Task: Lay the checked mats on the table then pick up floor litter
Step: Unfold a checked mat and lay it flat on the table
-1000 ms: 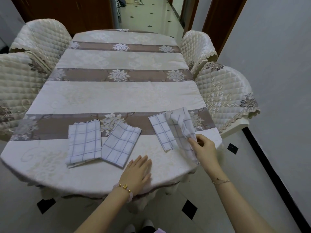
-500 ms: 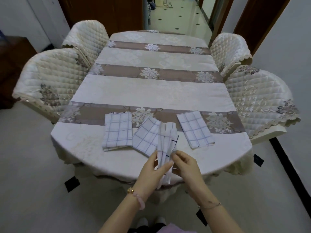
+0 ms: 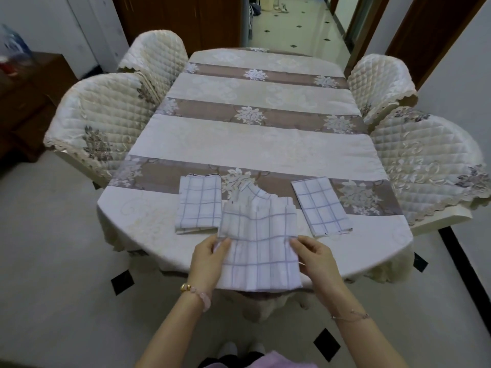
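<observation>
Unfolded checked mat (image 3: 259, 251) spread over near desk edge, lower part hanging past it. My left hand (image 3: 207, 257) pinches its left edge, my right hand (image 3: 316, 254) pinches its right edge. Behind it I see second mat (image 3: 251, 193), mostly hidden, on desk (image 3: 252, 144). Left folded mat (image 3: 199, 205) and right folded mat (image 3: 320, 205) lie flat either side. Quilted chairs (image 3: 106, 120) flank desk. Tiled floor (image 3: 53, 261) below.

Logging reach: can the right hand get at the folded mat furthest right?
Probably yes, once it lets go: the right hand grips the spread mat, but the right mat lies uncovered just beyond it, nothing between.
</observation>
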